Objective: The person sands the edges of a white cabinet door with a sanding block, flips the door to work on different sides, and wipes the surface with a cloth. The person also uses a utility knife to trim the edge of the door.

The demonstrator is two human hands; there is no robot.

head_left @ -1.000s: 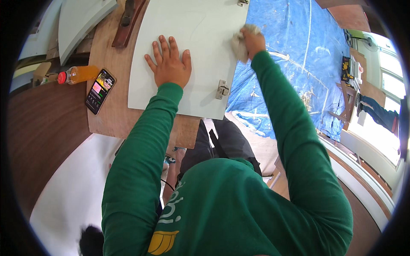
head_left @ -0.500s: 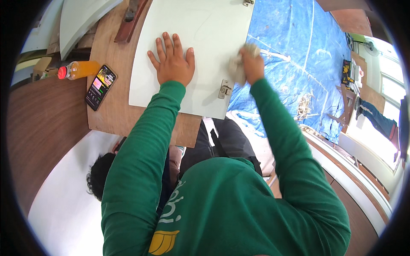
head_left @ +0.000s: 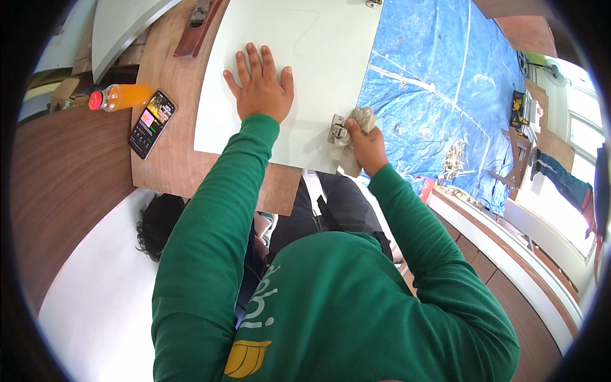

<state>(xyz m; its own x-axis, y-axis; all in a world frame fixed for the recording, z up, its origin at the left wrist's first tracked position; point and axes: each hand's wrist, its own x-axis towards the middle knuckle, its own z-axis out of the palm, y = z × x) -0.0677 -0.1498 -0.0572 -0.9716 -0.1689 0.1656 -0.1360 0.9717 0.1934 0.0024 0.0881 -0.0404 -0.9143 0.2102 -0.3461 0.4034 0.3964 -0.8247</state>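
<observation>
A white cabinet door panel (head_left: 305, 63) lies flat on a wooden board. My left hand (head_left: 262, 88) rests on it palm down, fingers spread, holding nothing. At the panel's right edge, my right hand (head_left: 369, 146) is closed around a crumpled, dirty grey-white rag (head_left: 363, 118). Part of the rag hangs over the panel's near right corner. Right beside my right thumb sits a metal cabinet hinge (head_left: 338, 129) fixed to the panel. A second hinge (head_left: 373, 3) shows at the far right edge, cut off by the picture's top.
Left of the panel, a phone (head_left: 152, 125) with a lit screen and a bottle of orange drink (head_left: 121, 97) lie by the wooden board (head_left: 172, 167). A wooden hand plane (head_left: 195, 28) is farther back. Blue tarpaulin (head_left: 433, 83) spreads at right. A person's dark hair (head_left: 159, 223) shows below the board.
My right hand has come nearer along the panel's right edge with the rag, down to the near hinge. My left hand stays flat on the panel.
</observation>
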